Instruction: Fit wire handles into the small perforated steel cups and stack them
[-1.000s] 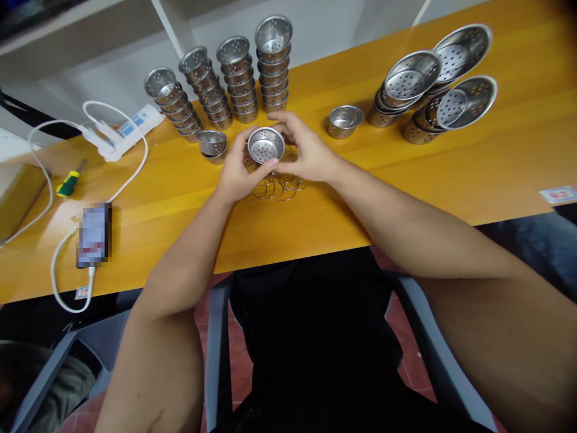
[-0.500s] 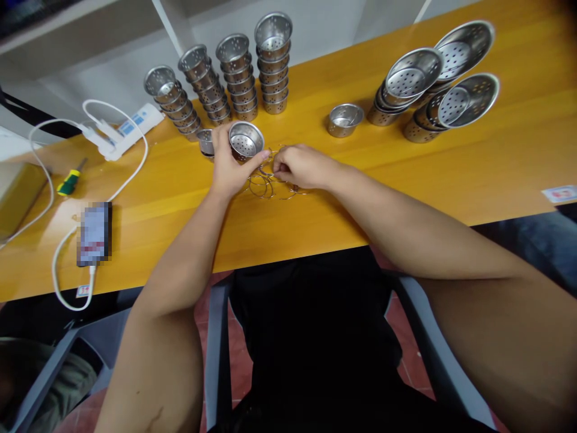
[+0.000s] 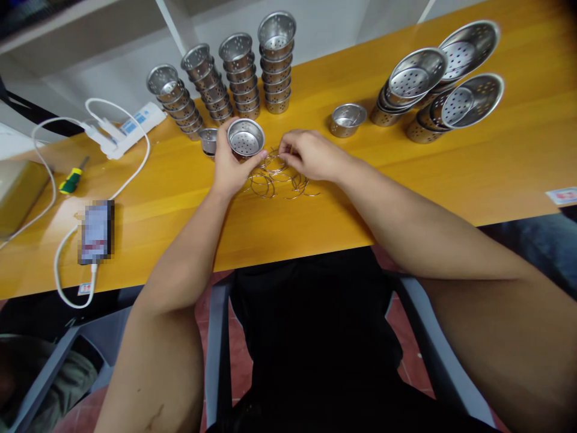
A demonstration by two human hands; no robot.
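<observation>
With the left hand (image 3: 228, 165) grasping the perforated metal cup (image 3: 246, 139) steadily, separate the wire rings (image 3: 274, 175) singly using the right hand (image 3: 312, 155), whose grip cannot be determined.

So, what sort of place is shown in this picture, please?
Probably a small workshop: stacked perforated metal cups, loose wire loops and a screwdriver share one table.

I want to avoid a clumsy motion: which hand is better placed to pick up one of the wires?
Probably the right hand: it is at the wires, though whether it pinches one is unclear. The left hand is occupied, holding a cup.
</observation>
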